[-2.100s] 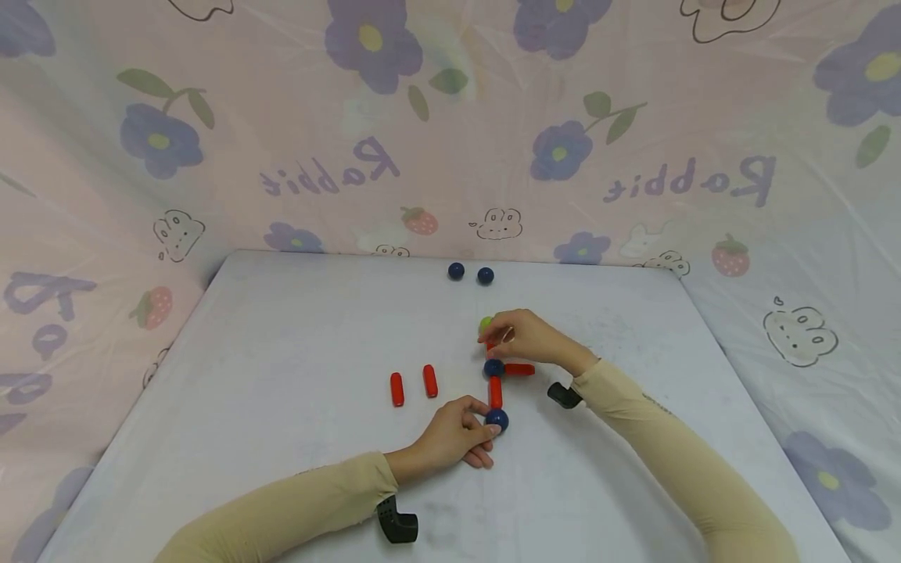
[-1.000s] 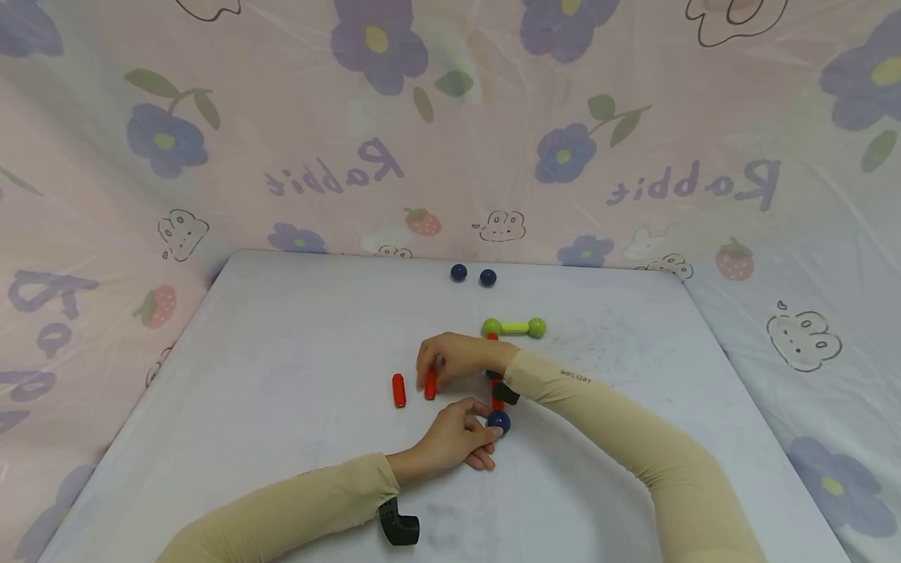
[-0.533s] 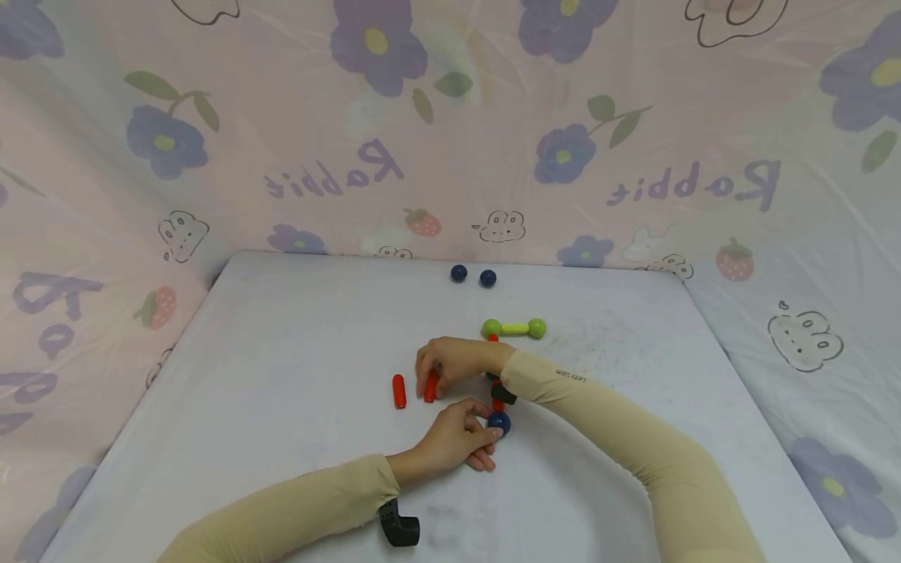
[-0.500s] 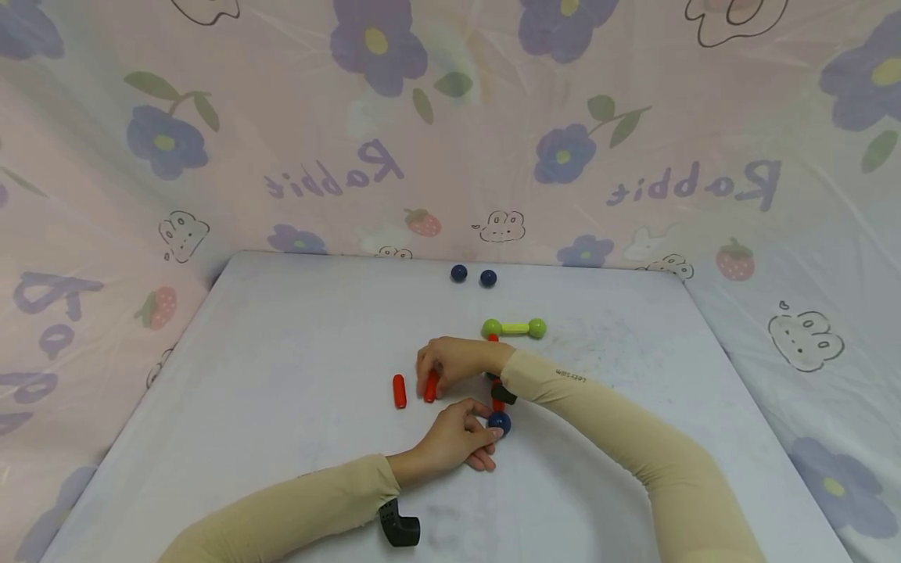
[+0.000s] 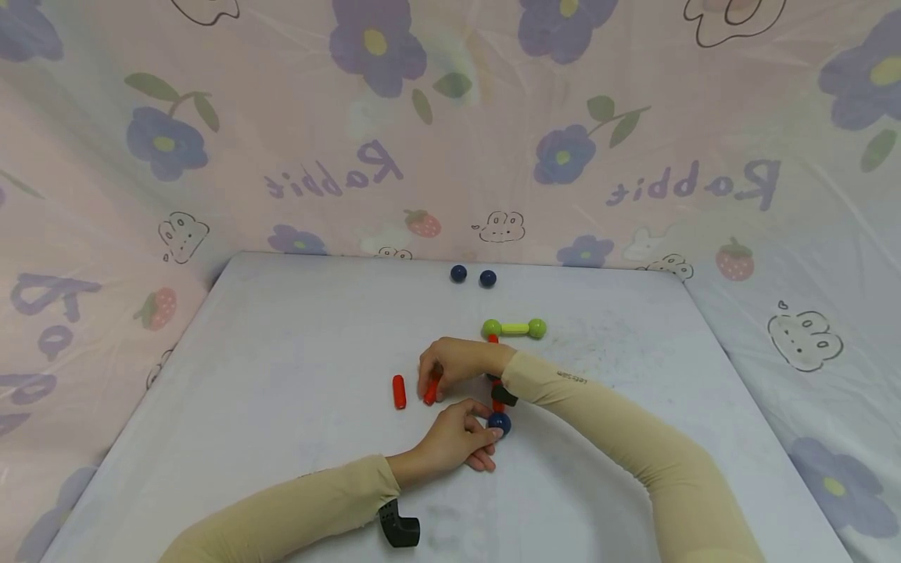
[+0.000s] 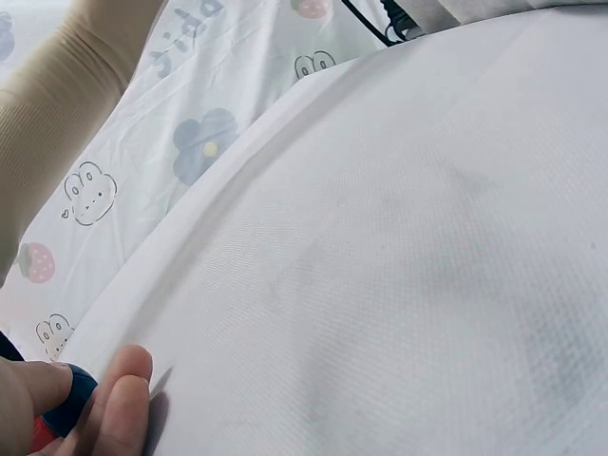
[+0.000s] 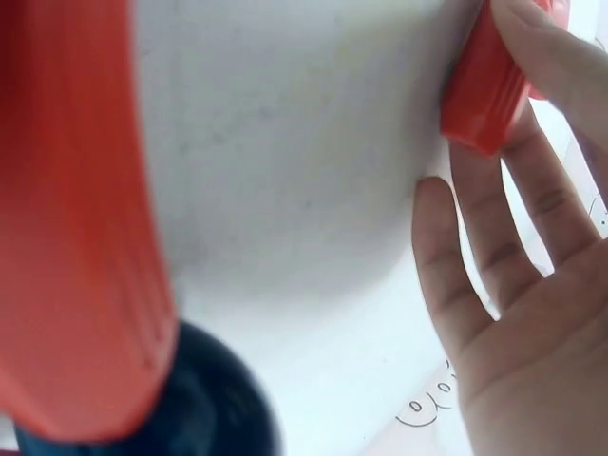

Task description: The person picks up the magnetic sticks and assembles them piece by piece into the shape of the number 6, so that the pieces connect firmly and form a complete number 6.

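I have the right hand [image 5: 454, 361] reaching leftward across the assembled chain, its thumb and fingers pinching the held red rod [image 5: 430, 393]. That rod is directly below the fingertips, left of the chain and just to the right of the loose red rod [image 5: 399, 392]. Its long axis runs roughly away from the person, the far end leaning right and partly covered by the fingers, whereas the loose one points almost straight ahead. I cannot tell whether the held piece rests on the white table [image 5: 303, 352] or is slightly raised. The left hand [image 5: 450, 438] sits just on the near side, so both hands are close to it, but only the right touches it. My left hand's thumb and index pinch the near blue ball [image 5: 499, 423], with its other fingers reaching out beneath; from there the chain red rod [image 5: 498, 406] leads away under the right wrist, where the black mount [image 5: 505, 394] hides the joint. Beyond, the chain ends in the green dumbbell [image 5: 515, 328], well clear of the pinch.
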### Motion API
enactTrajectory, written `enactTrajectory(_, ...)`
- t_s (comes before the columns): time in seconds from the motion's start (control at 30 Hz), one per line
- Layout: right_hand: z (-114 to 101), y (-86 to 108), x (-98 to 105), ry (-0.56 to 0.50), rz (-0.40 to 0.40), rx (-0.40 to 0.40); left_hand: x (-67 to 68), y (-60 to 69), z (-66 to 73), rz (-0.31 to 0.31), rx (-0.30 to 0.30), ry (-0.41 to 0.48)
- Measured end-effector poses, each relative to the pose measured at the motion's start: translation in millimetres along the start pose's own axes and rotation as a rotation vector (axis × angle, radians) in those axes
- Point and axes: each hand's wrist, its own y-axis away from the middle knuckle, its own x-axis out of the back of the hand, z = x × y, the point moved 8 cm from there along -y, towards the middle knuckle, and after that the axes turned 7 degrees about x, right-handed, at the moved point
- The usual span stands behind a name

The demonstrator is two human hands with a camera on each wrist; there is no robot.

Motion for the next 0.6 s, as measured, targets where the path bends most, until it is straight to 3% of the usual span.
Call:
enactTrajectory(0.33,2.5,18.2,16.6,0.012,0.125,0.027,0.1,0.4,-0.7,0.002,0.002,-0.003)
enactTrajectory(0.6,-1.6,57.0,34.0,-0.016,0.261,-0.033,-1.4,1.2,0.5,-0.001,0.006,-0.01)
